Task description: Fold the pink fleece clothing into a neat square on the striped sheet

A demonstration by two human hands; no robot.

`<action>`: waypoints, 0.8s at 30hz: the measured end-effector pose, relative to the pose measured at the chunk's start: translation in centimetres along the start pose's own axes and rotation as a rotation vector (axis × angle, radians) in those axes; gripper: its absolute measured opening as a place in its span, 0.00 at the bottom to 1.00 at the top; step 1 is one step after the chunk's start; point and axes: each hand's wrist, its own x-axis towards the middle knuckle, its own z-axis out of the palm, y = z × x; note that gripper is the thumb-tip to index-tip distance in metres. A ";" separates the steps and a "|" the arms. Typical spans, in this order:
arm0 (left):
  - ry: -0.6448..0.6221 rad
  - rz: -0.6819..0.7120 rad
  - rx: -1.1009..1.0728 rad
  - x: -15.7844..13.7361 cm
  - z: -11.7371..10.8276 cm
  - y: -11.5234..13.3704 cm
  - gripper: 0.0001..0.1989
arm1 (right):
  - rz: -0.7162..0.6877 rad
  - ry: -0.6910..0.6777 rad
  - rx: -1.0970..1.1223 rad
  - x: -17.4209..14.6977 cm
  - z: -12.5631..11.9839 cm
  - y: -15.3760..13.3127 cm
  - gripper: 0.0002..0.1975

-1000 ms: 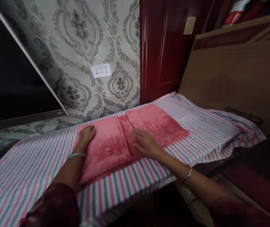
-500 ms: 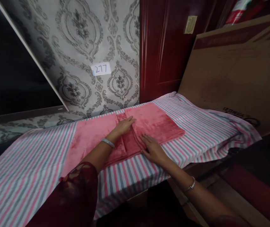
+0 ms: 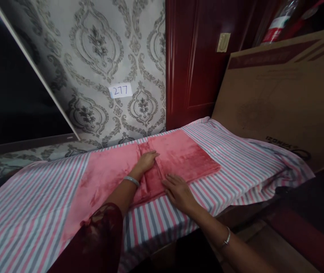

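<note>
A pink plush blanket (image 3: 184, 155), its sides folded in toward a narrow darker strip in the middle, lies on a striped cloth. On this strip rests my left hand (image 3: 147, 162), its fingers reaching right to the edge of the right-hand fold; its fingertips are partly hidden. Near the blanket's front edge, my right hand (image 3: 180, 192) lies with fingers stretched over the same fold and the thumb beside them. Both hands touch the blanket from above.
The striped cloth (image 3: 235, 159) covers a long surface along the patterned wall (image 3: 93, 45). A dark screen (image 3: 22, 83) stands at the left. A large cardboard box (image 3: 281, 87) leans at the right, with a bottle (image 3: 277, 28) behind it. A paper marked 277 (image 3: 121, 90) is on the wall.
The camera has tilted up slightly. My left hand's fingers have drawn in a little along the fold edge, and my right hand has shifted slightly left at the front edge.
</note>
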 end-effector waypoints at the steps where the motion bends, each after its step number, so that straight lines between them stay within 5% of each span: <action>1: -0.009 -0.001 0.004 0.3 -0.2 0.0 0.29 | 0.000 0.001 0.028 0.2 -0.4 0.1 0.18; 7: -0.006 -0.006 0.043 1.7 -1.8 1.4 0.22 | 0.142 0.081 -0.033 3.9 -3.2 2.3 0.23; 13: -0.052 -0.015 0.034 -0.5 0.5 2.1 0.28 | 0.234 -0.139 -0.240 4.1 -0.3 3.3 0.32; 24: -0.093 -0.004 -0.034 -0.1 1.4 1.4 0.29 | 0.269 -0.186 -0.298 3.6 0.4 3.4 0.32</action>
